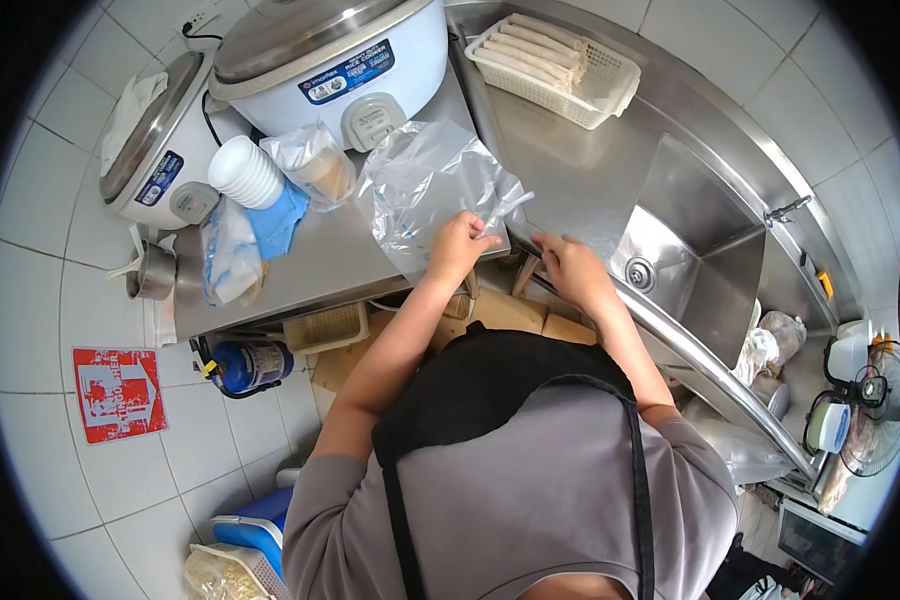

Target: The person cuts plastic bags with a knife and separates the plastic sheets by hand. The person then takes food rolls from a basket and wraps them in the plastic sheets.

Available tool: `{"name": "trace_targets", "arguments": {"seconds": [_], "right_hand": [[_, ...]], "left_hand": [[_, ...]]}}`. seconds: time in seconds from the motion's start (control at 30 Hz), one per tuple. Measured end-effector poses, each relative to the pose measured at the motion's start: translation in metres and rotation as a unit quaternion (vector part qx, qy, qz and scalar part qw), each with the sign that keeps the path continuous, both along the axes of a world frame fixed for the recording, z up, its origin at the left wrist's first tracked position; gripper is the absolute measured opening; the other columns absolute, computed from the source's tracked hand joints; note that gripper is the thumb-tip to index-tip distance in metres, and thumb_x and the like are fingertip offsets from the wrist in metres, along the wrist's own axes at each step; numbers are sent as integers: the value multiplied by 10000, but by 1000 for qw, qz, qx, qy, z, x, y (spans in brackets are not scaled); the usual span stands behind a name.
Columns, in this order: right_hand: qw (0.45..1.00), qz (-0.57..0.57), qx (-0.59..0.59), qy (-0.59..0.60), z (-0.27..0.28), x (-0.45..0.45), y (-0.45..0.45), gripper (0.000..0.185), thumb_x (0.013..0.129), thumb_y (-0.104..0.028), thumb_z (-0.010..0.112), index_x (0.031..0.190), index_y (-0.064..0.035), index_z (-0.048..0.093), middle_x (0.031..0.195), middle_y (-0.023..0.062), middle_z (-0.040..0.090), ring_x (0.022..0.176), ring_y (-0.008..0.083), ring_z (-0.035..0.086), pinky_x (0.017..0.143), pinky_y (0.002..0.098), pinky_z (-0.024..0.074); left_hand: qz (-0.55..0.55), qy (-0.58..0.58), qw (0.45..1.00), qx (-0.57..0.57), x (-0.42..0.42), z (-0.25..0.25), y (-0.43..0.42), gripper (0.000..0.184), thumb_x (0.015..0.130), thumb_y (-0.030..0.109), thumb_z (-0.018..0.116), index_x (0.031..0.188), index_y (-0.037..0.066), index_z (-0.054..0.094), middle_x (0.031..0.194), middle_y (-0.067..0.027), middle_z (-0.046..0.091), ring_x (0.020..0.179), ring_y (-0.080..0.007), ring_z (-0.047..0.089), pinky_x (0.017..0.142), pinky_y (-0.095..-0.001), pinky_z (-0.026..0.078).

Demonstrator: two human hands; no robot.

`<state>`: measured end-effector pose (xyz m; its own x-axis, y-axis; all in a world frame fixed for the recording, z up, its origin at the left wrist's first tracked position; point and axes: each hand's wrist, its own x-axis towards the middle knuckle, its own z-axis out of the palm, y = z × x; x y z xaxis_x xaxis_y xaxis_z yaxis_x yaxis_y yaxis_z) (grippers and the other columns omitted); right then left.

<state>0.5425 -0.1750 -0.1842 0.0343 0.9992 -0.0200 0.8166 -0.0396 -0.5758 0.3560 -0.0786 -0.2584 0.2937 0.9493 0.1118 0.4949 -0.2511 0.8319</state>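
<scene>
A clear plastic bag [410,190] lies spread over the steel worktop, its right end bunched into a twist. My left hand [457,250] rests over the bag's lower right part, fingers curled with a fold of the plastic between them. Facing it across a short gap is my right hand [575,272], near the worktop's front edge. Its index finger stretches toward the left and the other fingers bend loosely; I see nothing in it. Left of the bag stand another plastic bag with brown contents [325,172] and a stack of white tubs [243,172].
Two rice cookers [410,65] [160,150] stand at the back left. A white basket [610,92] of pale rolls sits at the back right, behind the steel sink [660,235]. A blue cloth [280,218] and a metal pot [153,272] lie left. Below is a fire extinguisher [250,366].
</scene>
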Motion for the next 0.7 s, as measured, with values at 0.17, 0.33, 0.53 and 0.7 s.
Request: {"name": "trace_targets", "arguments": {"seconds": [0.17, 0.33, 0.53, 0.7], "right_hand": [[997, -63, 48, 24, -19, 13, 5, 311, 868, -73, 505, 1169, -34, 573, 1062, 250, 615, 971, 403, 591, 844, 426, 464], [996, 23, -3, 83, 19, 14, -19, 322, 859, -81, 541, 1175, -31, 567, 1068, 220, 627, 967, 391, 600, 828, 411, 466], [995, 81, -33, 44, 23, 11, -19, 322, 847, -84, 555, 1165, -36, 576, 1073, 217, 623, 936, 387, 606, 808, 414, 471], [998, 4, -11, -62, -5, 4, -3, 296, 838, -67, 533, 1129, -33, 580, 993, 251, 621, 904, 407, 606, 794, 455, 475]], "left_hand": [[-3, -31, 999, 6, -2, -4, -1, 317, 726, 197, 782, 884, -20, 613, 761, -94, 658, 672, -150, 602, 650, -284, 494], [-24, -54, 996, -71, -5, -9, 3, 219, 794, 148, 713, 907, -27, 644, 761, -76, 679, 667, -105, 596, 636, -251, 473], [-6, -81, 992, -94, -3, -5, 2, 187, 793, 126, 708, 895, -22, 658, 757, -74, 681, 682, -89, 601, 638, -240, 466], [-18, -103, 990, -93, -3, -2, 0, 210, 796, 153, 712, 904, -21, 665, 754, -86, 677, 687, -103, 608, 640, -249, 471]]}}
